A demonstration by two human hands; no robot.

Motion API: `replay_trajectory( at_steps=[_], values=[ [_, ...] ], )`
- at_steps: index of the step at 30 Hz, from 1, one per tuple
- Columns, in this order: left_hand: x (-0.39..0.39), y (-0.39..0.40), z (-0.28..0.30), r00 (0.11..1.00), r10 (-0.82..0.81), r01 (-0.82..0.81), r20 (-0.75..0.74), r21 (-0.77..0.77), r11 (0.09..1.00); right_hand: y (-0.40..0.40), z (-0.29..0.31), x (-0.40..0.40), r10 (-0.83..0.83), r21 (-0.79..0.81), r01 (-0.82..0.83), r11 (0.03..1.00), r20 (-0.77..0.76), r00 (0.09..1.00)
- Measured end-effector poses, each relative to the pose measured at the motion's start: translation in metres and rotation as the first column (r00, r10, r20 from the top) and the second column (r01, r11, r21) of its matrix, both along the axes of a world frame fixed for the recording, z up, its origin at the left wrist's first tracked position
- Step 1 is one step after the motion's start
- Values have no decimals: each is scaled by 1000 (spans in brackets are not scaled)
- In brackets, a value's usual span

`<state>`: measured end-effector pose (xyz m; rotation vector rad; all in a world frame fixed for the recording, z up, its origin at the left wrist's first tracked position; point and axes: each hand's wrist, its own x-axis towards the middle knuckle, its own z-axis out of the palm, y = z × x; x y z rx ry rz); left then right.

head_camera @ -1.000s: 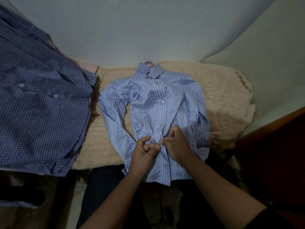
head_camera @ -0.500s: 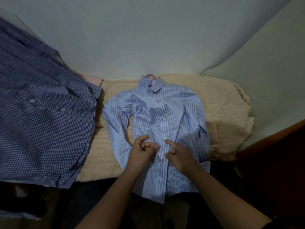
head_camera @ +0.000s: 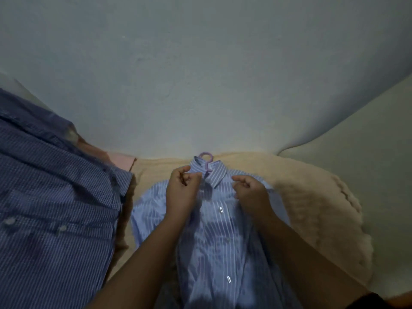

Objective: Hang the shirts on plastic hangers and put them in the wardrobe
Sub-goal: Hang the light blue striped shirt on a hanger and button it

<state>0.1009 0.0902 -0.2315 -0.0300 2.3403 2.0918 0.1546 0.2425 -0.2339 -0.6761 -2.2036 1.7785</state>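
Cream blanket [head_camera: 301, 192] (fleecy) against wall [head_camera: 200, 74]

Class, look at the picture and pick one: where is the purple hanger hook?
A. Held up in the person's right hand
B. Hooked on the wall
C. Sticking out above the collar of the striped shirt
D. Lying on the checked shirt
C: the purple hanger hook pokes out above the collar of the striped shirt, which lies on the cream blanket, between the two hands.
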Motion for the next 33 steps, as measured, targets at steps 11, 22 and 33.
replay_trajectory(
  at_steps=[11, 22, 33],
  values=[
    [-116, 28, -16, 979, -150, 204, 140, -593, 779, 15, -42, -117, -17, 25, 11, 1000, 252, 968],
    [-77, -3, 10, 905, -375, 426, 202, -400, 811, 10, -14, -72, 184, -304, -161, 939, 50, 982],
    [3, -34, 57, 917, -394, 375, 65, -480, 793, -9, 44, 1, 169, -369, -143, 918, 39, 985]
  ],
)
